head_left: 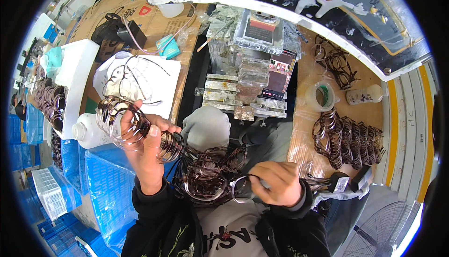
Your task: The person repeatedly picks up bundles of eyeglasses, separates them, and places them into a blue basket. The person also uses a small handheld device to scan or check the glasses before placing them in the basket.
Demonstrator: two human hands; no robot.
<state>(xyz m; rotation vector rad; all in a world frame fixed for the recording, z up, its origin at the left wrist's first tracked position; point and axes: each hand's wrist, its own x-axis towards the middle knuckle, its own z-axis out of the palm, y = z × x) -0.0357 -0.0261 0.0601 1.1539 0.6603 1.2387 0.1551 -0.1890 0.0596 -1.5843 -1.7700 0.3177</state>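
Observation:
My left hand (pixel 147 156) is raised and closed round a bundle of dark brown eyeglass frames (pixel 111 119), nested together; rims stick out on both sides of the fingers. On my lap lies a heap of similar eyeglass frames (pixel 206 172), tangled together. At the heap's right side my right hand (pixel 279 184) is closed, its fingers pinching the dark temple of an eyeglass frame. That frame's round rim (pixel 239 190) points left and overlaps the edge of the heap. The rest of it is hidden by my hand and the heap.
Ahead is a metal machine fixture (pixel 252 69) with a phone (pixel 279 74) leaning on it. Neatly stacked eyeglass frames (pixel 351 137), a tape roll (pixel 322 95) and a bottle (pixel 365 95) stand on the right table. A white jug (pixel 86 131) and blue crates (pixel 110 187) are at left.

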